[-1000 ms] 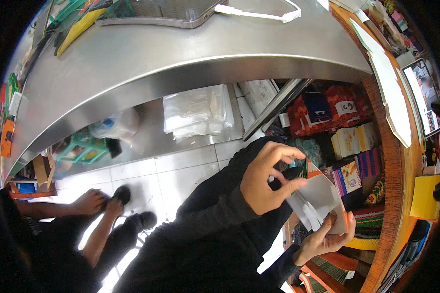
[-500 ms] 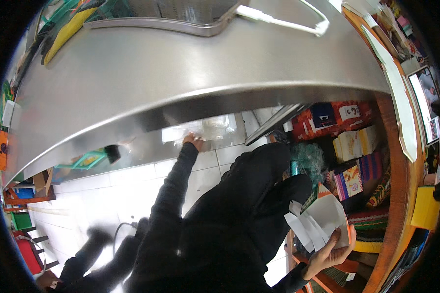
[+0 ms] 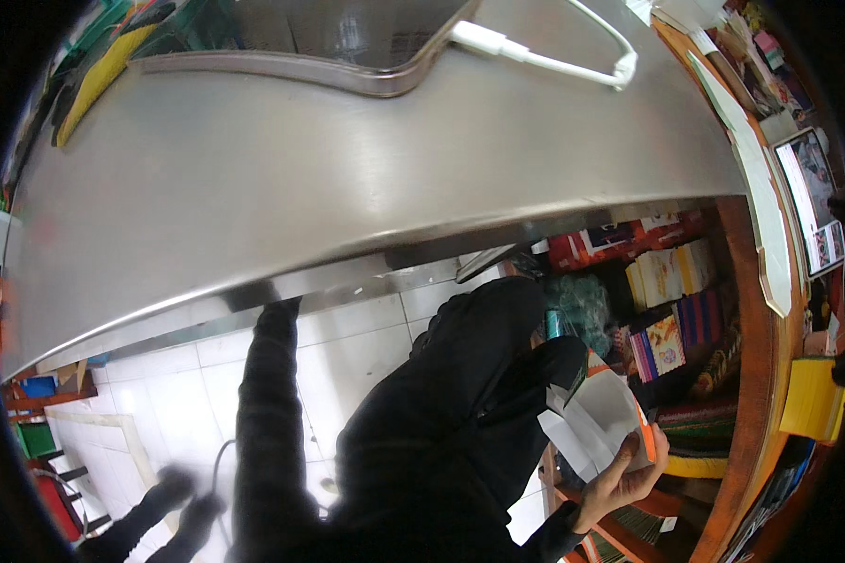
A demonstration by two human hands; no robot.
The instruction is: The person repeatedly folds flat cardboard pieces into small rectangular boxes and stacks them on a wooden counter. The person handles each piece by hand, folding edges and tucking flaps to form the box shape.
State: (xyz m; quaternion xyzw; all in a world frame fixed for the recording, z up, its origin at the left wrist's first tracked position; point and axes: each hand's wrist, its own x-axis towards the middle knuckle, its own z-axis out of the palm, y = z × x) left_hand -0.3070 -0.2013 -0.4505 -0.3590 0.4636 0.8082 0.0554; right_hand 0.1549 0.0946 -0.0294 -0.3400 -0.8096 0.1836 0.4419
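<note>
My right hand (image 3: pixel 620 479) is closed on the near edge of an opened cardboard box (image 3: pixel 620 413). The box is white inside, with orange and dark green on its outer side and white flaps folded out on its left. It is held beside my bent black-clad knee (image 3: pixel 563 366). My left forearm (image 3: pixel 270 403), in a black sleeve, reaches forward below the front edge of the steel counter (image 3: pixel 385 178). The counter edge hides my left hand, so its fingers cannot be seen.
On the counter are a dark tablet-like device (image 3: pixel 385 75) with a white cable (image 3: pixel 535 56) and a yellow-black object (image 3: pixel 108 75). To the right, a wooden shelf (image 3: pixel 756 375) frames colourful packets (image 3: pixel 662 347) and a crumpled clear bag (image 3: pixel 582 305). Blurred dark shapes (image 3: pixel 174 497) are at lower left.
My left hand has gone from a clear packet below the counter to a place farther left, out of sight behind the edge. The right hand keeps hold of the box.
</note>
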